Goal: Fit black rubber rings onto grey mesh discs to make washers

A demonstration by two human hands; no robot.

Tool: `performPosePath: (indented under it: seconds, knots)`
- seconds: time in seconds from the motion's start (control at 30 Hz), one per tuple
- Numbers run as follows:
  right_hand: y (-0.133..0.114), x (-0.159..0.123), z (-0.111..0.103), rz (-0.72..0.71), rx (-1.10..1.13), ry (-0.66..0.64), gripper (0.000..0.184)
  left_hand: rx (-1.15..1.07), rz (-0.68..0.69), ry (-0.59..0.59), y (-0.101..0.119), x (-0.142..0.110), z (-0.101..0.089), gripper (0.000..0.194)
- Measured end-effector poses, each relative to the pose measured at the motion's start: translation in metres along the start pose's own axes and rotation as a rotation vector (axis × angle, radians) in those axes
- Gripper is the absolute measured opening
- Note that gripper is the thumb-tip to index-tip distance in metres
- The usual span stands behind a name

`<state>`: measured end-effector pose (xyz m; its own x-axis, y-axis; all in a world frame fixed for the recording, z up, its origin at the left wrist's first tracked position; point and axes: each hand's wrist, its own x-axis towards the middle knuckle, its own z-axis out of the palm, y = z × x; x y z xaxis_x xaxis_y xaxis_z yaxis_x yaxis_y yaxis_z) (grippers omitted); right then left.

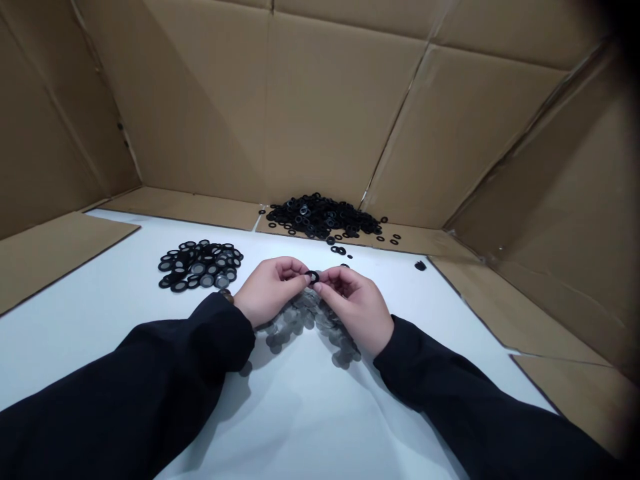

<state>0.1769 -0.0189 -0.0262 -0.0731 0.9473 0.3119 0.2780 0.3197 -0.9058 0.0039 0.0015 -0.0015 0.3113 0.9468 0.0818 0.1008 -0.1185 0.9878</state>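
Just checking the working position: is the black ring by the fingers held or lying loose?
Held: the fingers of the left hand and right hand pinch the black ring from either side.

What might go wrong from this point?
The small black ring is pinched only by the fingertips of the left hand and right hand, so it could slip and drop among the grey discs below. Those thin discs overlap, so two might get picked up together. The right sleeve lies near the discs and could brush some aside.
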Motion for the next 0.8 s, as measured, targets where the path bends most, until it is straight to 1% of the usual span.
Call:
performPosePath:
  seconds: [0.23, 0.33, 0.43, 0.63, 0.8]
  knots:
    - [0.0027, -0.0006, -0.0001, 0.001, 0.05, 0.05, 0.019, 0.047, -0.035, 0.073, 0.0006, -0.001, -0.0005, 0.024]
    - [0.0019, -0.0009, 0.0011, -0.006, 0.054, 0.053, 0.019, 0.054, -0.024, 0.04, -0.0002, -0.0008, -0.0006, 0.026]
    - [0.0006, -0.0004, 0.0021, 0.009, 0.059, 0.052, 0.022, 0.088, 0.005, -0.003, -0.001, -0.0007, -0.0011, 0.024]
    - [0.0014, 0.0018, 0.0012, 0.033, 0.07, 0.048, 0.029, 0.126, 0.033, -0.013, -0.0013, -0.0014, -0.0015, 0.023]
    - [0.0001, 0.0036, 0.0017, 0.067, 0.076, 0.011, 0.026, 0.153, 0.05, -0.042, -0.001, -0.0012, -0.0014, 0.023]
